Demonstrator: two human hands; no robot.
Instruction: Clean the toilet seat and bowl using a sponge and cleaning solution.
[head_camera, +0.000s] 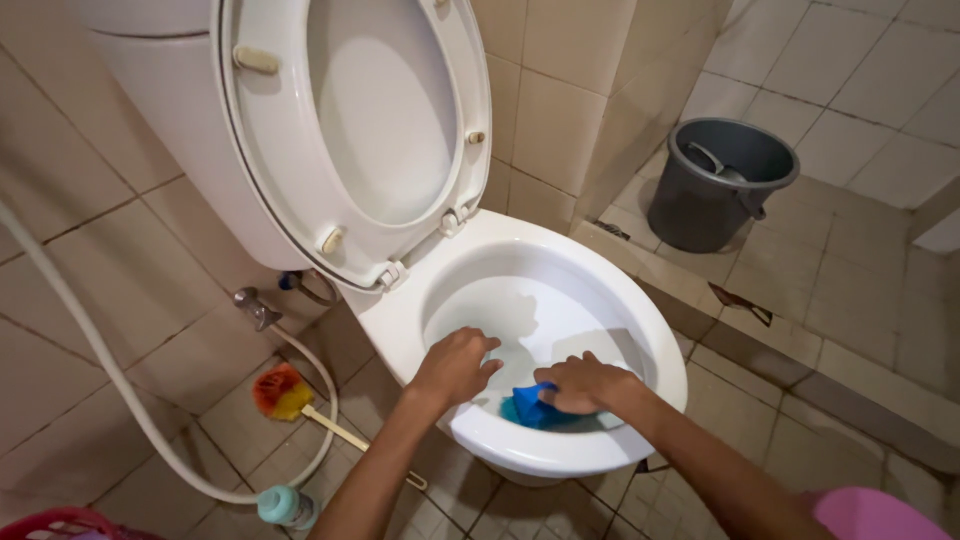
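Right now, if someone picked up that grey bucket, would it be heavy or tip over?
The grey bucket looks like thin plastic, so it is probably light for its size. Only what seems to be a dipper shows inside; I can't tell if there is water. It stands upright on flat tiles with a wide body, so a push would likely slide it rather than tip it.

Tiled home bathroom: toilet (560, 330), bucket (715, 185)
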